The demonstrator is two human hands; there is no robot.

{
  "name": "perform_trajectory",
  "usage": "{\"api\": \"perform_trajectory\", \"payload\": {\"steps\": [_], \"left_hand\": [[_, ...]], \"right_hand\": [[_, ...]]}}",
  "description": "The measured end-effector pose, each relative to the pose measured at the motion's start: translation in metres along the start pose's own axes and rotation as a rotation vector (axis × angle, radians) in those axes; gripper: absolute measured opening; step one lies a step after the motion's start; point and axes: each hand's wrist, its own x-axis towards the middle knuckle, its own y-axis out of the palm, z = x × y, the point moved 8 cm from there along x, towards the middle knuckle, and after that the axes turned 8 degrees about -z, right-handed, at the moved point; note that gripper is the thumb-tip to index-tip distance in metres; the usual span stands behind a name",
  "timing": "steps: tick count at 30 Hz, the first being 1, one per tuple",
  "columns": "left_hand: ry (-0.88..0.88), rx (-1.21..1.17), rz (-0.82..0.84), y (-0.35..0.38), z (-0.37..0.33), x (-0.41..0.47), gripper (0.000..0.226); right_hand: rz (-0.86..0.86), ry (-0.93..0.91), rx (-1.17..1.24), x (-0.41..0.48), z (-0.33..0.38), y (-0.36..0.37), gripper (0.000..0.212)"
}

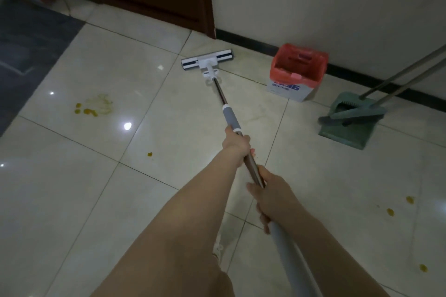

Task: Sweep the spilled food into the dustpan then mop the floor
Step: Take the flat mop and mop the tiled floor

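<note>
1. Left hand [237,143]: grasps the mop [220,94] on its metal pole, fingers wrapped round it just below the grey sleeve. It is the forward hand.
2. Right hand [268,195]: clenched round the same pole further back, where the metal meets the pale upper grip. Both arms are stretched forward.
3. Pole axis: it runs from the hands away and slightly left, down to the mop head [207,60]. The head lies flat on the floor [169,188] near the skirting, its long side across the pole and roughly along the wall.
4. Key relation: the main yellow smear [100,103], with small food bits [88,111] at its near edge, lies well to the left of the mop head, on the left hand's side. A single spot [149,154] lies nearer, left of the left forearm. Judgement: reaching them calls for a swing of the head leftward and back.
5. Further yellow spots [390,211] lie to the right of the right forearm, well apart from the mop head.
6. Bin [280,72]: a white box lined with a red bag, standing by the wall just right of the mop head. Only liner shows inside; contents cannot be told.
7. Dustpan [347,137]: green, on the floor right of the bin, with the broom [352,116] resting across it and both handles leaning on the wall. No food shows on its visible part.
8. Judgement: mopping is in hand while solid bits remain unswept.
</note>
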Motion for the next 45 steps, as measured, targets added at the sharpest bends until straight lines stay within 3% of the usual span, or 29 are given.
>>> {"api": "perform_trajectory", "payload": {"steps": [4, 9, 14, 17, 21, 27, 34, 45], "left_hand": [[0.051, -0.012, -0.002, -0.031, -0.019, 0.0, 0.058], [0.034, -0.045, 0.029, -0.017, 0.002, -0.051, 0.052], [-0.009, -0.058, 0.004, 0.026, 0.074, -0.139, 0.047], [-0.042, -0.05, -0.021, 0.064, 0.139, -0.201, 0.06], [-0.024, 0.013, -0.062, 0.123, 0.226, -0.291, 0.062], [-0.081, -0.02, -0.025, 0.189, 0.295, -0.386, 0.057], [-0.024, -0.032, -0.146, 0.183, 0.263, -0.365, 0.048], [-0.053, -0.22, -0.067, 0.105, 0.145, -0.243, 0.065]], "right_hand": [[0.037, 0.002, 0.115, -0.011, 0.034, 0.016, 0.007], [0.116, 0.087, 0.2, -0.061, 0.009, -0.013, 0.012], [0.182, 0.132, 0.255, -0.126, -0.08, -0.054, 0.016], [0.209, 0.107, 0.228, -0.181, -0.15, -0.085, 0.027], [0.141, 0.009, 0.036, -0.25, -0.244, -0.142, 0.052], [0.039, 0.015, -0.127, -0.316, -0.316, -0.21, 0.064], [0.043, -0.046, -0.277, -0.287, -0.291, -0.213, 0.076], [0.155, -0.108, -0.249, -0.173, -0.167, -0.139, 0.091]]}}
